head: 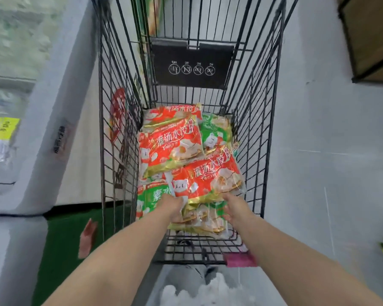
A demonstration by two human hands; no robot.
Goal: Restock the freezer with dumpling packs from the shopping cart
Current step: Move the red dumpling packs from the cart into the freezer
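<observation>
Several dumpling packs, red and green, lie piled in the black wire shopping cart [111, 129]. Both my arms reach down into the cart. My left hand [173, 208] grips the near left edge of a red dumpling pack [208, 180] on top of the pile. My right hand [236, 208] holds the same pack at its near right edge, fingers tucked under it. Another red pack [170, 146] lies behind it, and green packs [215, 133] show at the right and lower left. The freezer [42, 140] stands to the left of the cart.
The freezer's white rim runs along the cart's left side, with frosted goods and a yellow label [2, 127] under its lid. A black placard [191, 65] hangs on the cart's far wall. A wooden rack [372, 40] stands at the upper right. Grey floor lies to the right.
</observation>
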